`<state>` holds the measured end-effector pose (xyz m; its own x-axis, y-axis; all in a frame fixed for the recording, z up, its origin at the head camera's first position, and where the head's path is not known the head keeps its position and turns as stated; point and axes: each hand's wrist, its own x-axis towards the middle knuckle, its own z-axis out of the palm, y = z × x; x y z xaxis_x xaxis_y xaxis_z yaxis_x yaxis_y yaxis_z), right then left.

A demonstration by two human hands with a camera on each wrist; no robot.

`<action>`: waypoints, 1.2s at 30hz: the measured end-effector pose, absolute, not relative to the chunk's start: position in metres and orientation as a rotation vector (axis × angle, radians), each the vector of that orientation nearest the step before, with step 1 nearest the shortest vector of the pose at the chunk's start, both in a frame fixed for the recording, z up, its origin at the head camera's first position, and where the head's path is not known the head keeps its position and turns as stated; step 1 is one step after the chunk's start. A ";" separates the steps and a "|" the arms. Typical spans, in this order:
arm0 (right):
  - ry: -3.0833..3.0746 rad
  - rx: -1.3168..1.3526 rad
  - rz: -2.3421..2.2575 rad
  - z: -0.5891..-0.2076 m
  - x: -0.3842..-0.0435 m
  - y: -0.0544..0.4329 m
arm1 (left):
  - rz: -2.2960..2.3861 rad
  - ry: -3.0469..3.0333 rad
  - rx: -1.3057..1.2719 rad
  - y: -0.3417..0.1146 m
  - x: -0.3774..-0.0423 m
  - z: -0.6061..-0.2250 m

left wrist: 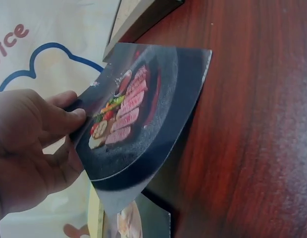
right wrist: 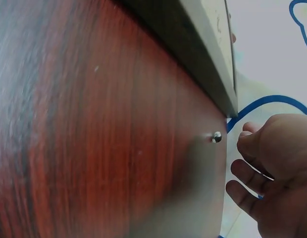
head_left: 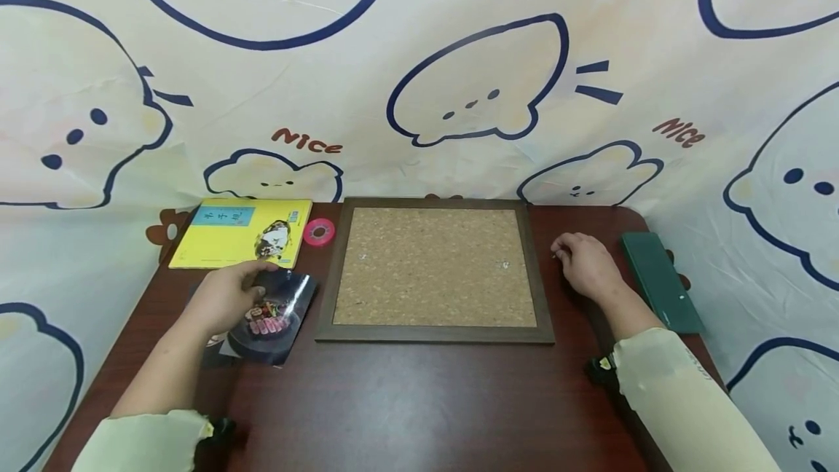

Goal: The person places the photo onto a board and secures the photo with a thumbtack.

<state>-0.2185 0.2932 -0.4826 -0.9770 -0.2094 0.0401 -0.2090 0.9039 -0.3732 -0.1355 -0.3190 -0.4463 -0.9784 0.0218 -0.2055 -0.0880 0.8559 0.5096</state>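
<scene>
My left hand (head_left: 226, 297) pinches a glossy photo print (left wrist: 128, 119) by its edge, thumb on the front. It shows sliced meat and vegetables on a dark plate. The print is bent and tilted above the table in the left wrist view. Another print (left wrist: 156, 215) lies partly hidden beneath it. At the other side, my right hand (head_left: 586, 264) is beside the framed corkboard (head_left: 432, 268), fingers loosely bent. A small shiny metal pin (right wrist: 216, 137) stands on the table just in front of its fingertips, with a gap between them in the right wrist view.
Two small silvery bits, one at left (head_left: 363, 257) and one at right (head_left: 505, 265), show on the cork. A yellow book (head_left: 223, 246) and a pink tape roll (head_left: 319, 232) lie at the back left. A dark green box (head_left: 660, 282) lies along the right table edge.
</scene>
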 end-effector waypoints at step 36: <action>3.065 -0.399 -0.771 -0.477 -0.220 0.234 | 1.163 2.736 -0.057 -0.282 -0.166 -0.421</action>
<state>-0.2202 0.2342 -0.4766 -0.9676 -0.2303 0.1032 -0.2517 0.8516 -0.4598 -0.1663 -0.2819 -0.4213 -0.9851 0.0302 -0.1692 -0.1009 0.6956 0.7113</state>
